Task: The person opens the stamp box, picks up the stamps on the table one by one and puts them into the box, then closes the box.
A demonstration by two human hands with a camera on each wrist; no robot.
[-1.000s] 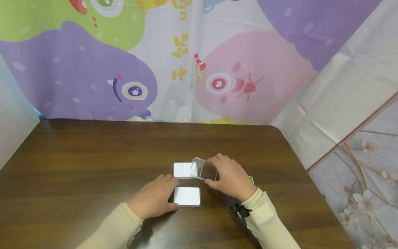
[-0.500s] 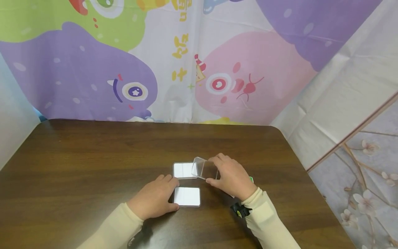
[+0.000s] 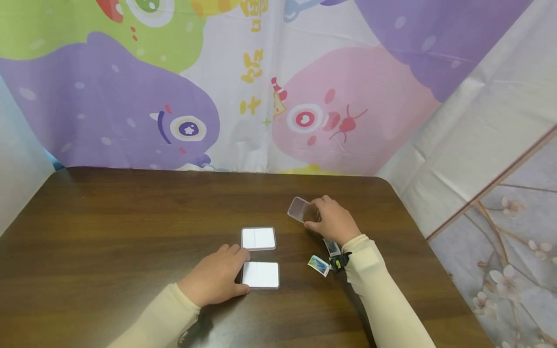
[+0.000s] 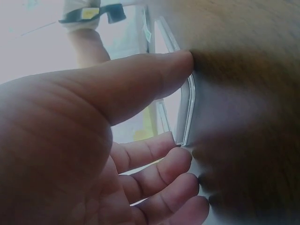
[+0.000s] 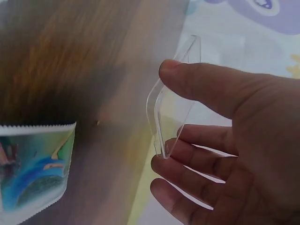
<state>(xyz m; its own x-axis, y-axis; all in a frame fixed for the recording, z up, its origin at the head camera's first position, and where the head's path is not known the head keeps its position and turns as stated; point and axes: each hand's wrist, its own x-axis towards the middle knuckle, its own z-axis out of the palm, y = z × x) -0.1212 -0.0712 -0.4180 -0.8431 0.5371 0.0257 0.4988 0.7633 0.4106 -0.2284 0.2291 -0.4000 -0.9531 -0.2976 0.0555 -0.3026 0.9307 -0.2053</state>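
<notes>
Two flat clear plastic cases with white inserts lie on the table in the head view, a near case (image 3: 261, 275) and a far case (image 3: 258, 239). My left hand (image 3: 215, 275) holds the near case at its left end, thumb at the front edge and fingertips at the back edge. Farther right, my right hand (image 3: 335, 220) grips a clear plastic lid (image 3: 298, 209) by its edges. In the right wrist view, the lid (image 5: 161, 108) stands tilted between thumb and fingers, with no insert in it.
A colourful postage stamp (image 3: 319, 266) with serrated edges lies on the brown table (image 3: 152, 212) below my right wrist. Another stamp (image 3: 331, 247) is partly hidden by the wrist strap (image 3: 339, 262). A cartoon-printed curtain (image 3: 243, 154) hangs behind the table.
My right hand has carried the lid away from the far case, to the back right. The far case is fully uncovered and the stamps show. The left hand has stayed put.
</notes>
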